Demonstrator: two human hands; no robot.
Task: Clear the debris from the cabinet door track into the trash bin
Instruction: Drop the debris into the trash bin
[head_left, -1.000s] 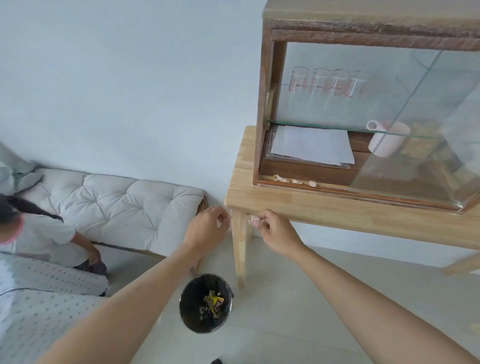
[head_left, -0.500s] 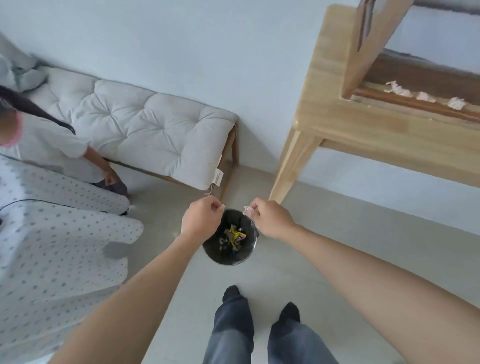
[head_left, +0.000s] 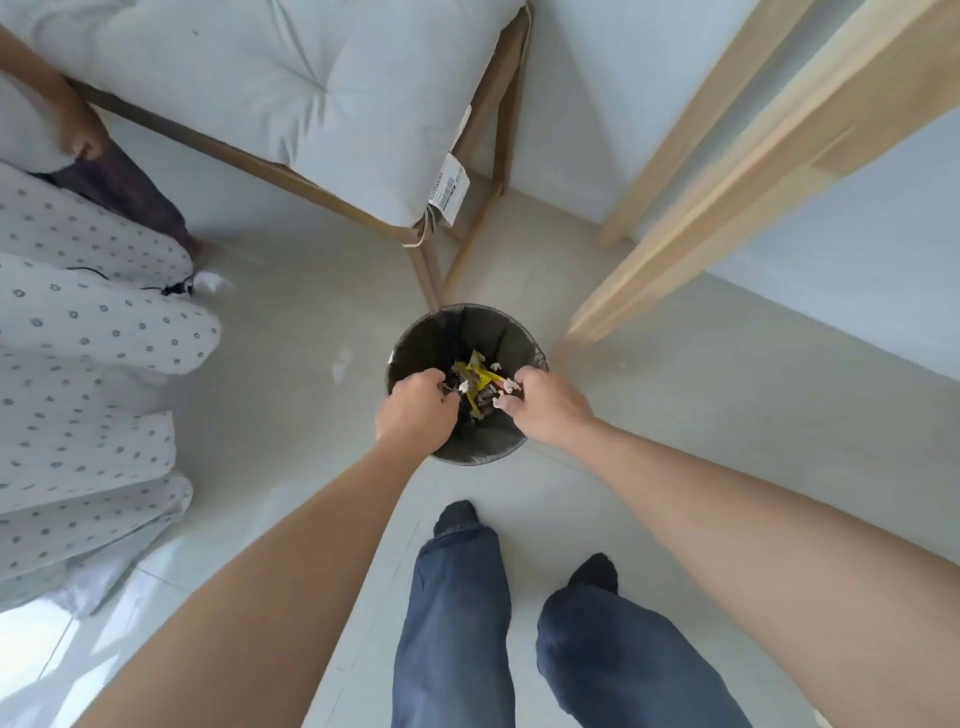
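Note:
A round dark trash bin stands on the floor straight below me, with yellow wrappers and scraps inside. My left hand hovers over the bin's left rim, fingers curled together; what it holds is hidden. My right hand is over the right rim, pinching small pale bits of debris at its fingertips. A few white crumbs lie among the rubbish in the bin. The cabinet and its door track are out of view.
A wooden table leg slants down just right of the bin. A cushioned bench stands behind it. Another person in dotted clothing sits at the left. My legs in jeans stand in front of the bin.
My view has tilted down and both hands have dropped from above the bin to its rim. The cabinet and table top have left the view.

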